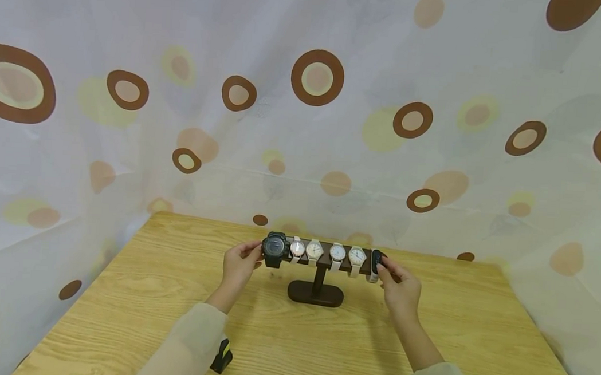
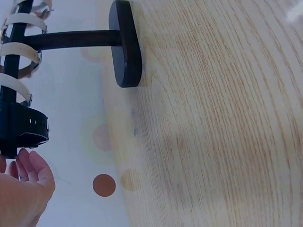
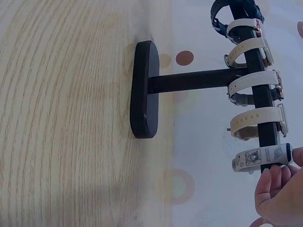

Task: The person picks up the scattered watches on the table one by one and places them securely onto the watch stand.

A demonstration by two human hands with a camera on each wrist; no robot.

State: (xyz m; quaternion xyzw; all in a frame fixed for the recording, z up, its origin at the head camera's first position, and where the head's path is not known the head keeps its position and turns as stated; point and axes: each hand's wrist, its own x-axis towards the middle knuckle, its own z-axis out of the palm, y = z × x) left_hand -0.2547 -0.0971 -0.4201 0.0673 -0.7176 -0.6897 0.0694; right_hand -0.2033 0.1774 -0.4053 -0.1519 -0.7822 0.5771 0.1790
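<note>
A dark brown T-shaped watch stand (image 1: 318, 279) stands on the wooden table, its crossbar carrying several watches. On the bar's left end sits a chunky black digital watch (image 1: 275, 248). My left hand (image 1: 239, 264) grips the bar end beside it, fingertips bent against the tip in the left wrist view; the thumb is partly hidden there. At the right end is a smart band (image 1: 376, 262) with a black screen and a pale printed strap (image 3: 265, 156). My right hand (image 1: 401, 288) pinches this band, thumb at its screen and fingers curled by the bar end (image 3: 268, 166).
Between the two end pieces, pale-strapped watches (image 1: 338, 252) are looped round the bar. The oval base (image 1: 316, 293) rests on the wooden table (image 1: 291, 336). Behind hangs a white sheet (image 1: 283, 135) with brown and beige circles. A black-and-yellow object (image 1: 222, 356) shows by the left sleeve.
</note>
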